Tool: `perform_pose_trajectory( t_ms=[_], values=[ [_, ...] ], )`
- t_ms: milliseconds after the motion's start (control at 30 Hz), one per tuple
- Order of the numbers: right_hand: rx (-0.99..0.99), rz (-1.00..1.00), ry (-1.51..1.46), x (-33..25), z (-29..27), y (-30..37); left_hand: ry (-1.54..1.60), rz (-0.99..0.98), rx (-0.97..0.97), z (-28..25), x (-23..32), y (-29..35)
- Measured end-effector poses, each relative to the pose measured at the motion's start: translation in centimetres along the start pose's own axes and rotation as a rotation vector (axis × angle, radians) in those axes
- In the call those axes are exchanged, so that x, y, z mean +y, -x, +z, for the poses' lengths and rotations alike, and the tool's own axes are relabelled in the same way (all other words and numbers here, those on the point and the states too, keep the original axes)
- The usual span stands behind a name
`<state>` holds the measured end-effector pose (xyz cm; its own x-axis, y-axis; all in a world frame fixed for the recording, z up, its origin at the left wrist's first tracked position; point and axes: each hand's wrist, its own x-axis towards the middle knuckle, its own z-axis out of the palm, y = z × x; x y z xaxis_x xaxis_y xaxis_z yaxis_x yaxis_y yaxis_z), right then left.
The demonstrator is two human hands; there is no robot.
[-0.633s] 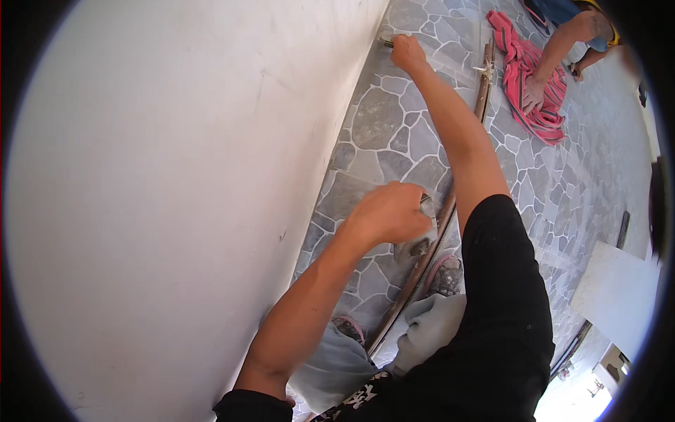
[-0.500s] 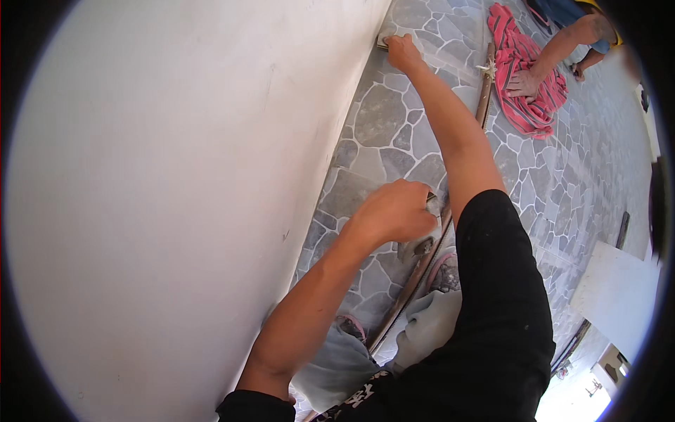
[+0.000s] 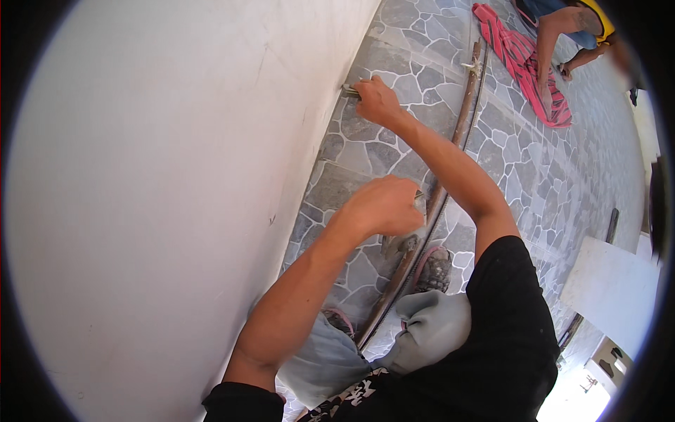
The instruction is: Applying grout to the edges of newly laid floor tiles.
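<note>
My right hand [image 3: 380, 100], farther out, is closed around a small flat scraper-like tool [image 3: 349, 90]. The tool's thin end meets the foot of the white wall [image 3: 176, 183], where it joins the stone-patterned floor [image 3: 334, 186]. Nearer to me, my left hand [image 3: 388, 205] is closed, held above the floor beside a long brown pole [image 3: 462, 119]. A thin edge of something shows past its knuckles; the rest is hidden by the hand, so its kind cannot be made out.
The pole runs lengthwise between my shoes [image 3: 436, 271]; a pale tie wraps its far end. At far right, a crouching person's hand [image 3: 545, 95] presses a red striped cloth [image 3: 517, 60] on the floor. A white board [image 3: 610, 288] lies at right.
My right hand has come nearer and left, bringing its tool to the wall's foot. My left hand has shifted slightly left. The other person's hand and the cloth have moved; the cloth is more stretched out.
</note>
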<state>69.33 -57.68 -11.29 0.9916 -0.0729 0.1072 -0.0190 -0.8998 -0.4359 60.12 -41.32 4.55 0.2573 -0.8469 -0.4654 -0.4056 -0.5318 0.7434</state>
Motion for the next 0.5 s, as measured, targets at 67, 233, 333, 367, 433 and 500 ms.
perform_pose_trajectory(
  t_ms=[67, 233, 333, 367, 433, 500],
  values=[
    [0.103, 0.044, 0.094, 3.8, -0.3, -2.4, -0.012, 0.014, -0.011, -0.3, 1.0, -0.3],
    [0.286, -0.047, 0.264, 2.3, 4.9, -0.1, 0.021, 0.026, -0.005, -0.3, 0.7, -0.1],
    [0.139, -0.148, 0.049, 0.3, 3.5, 0.5, 0.000, 0.023, 0.005, 0.1, -0.6, -0.2],
    [0.117, -0.059, 0.018, 0.9, 2.1, -0.5, 0.001, 0.017, 0.004, -0.3, -0.4, -0.3],
    [0.154, 0.047, 0.076, 3.6, -0.7, -2.8, 0.002, 0.006, -0.077, -0.7, 0.8, -0.4],
    [0.192, 0.045, 0.140, 6.9, -0.4, -4.0, 0.009, 0.048, -0.074, -0.2, 1.2, -1.0]
  ],
)
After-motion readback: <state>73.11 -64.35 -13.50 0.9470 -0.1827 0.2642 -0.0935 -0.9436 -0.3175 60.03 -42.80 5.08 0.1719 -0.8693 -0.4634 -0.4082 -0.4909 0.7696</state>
